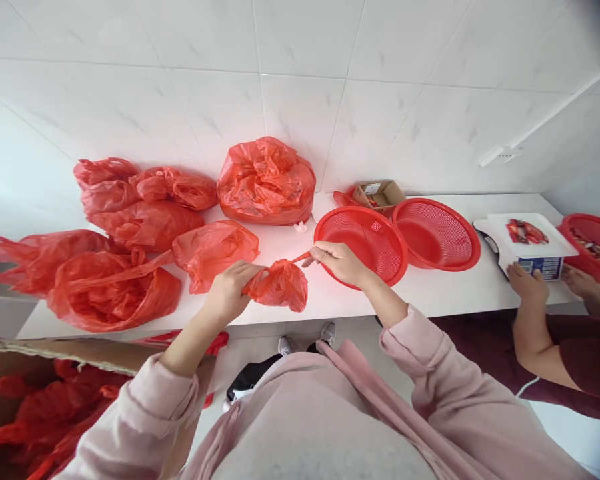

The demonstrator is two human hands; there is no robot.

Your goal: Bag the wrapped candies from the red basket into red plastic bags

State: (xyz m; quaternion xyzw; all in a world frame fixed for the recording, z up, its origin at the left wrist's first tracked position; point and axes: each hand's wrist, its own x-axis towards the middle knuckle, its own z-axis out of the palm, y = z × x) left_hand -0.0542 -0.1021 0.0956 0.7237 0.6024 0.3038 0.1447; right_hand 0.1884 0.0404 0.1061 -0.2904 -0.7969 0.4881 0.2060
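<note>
Standing nearest: a cardboard box (93, 353) at eight o'clock from the small red bag (283, 287), twelve being the wall side; loose red plastic (55, 407) fills it beside the left sleeve.
Small red bag: raised at the near edge of the white table (325, 308), between both hands.
Left hand: fingers and thumb (233, 291) closed on its gathered plastic at nine o'clock.
Right hand: thumb and fingers (337, 261) pinching its narrow, stretched end at two o'clock, the wrist crossing in front of a basket.
Limp bag: a flattened red bag (215, 250) at ten, close to the left hand, its strap trailing over an open bag (115, 293) at nine.
Baskets: a near basket (363, 243) at two, crowding the right hand; a second basket (437, 233) touches it farther right.
Co-worker: two hands (530, 283) at three, at a scale (545, 249) bearing red packets (527, 231).
Bag heap: knotted-looking bundles (147, 223) at ten.
Big bag: a bulging red bag (267, 180) at twelve, before the tiled wall (305, 107).
Carton: a small carton (393, 193) between one and two, behind the baskets.
</note>
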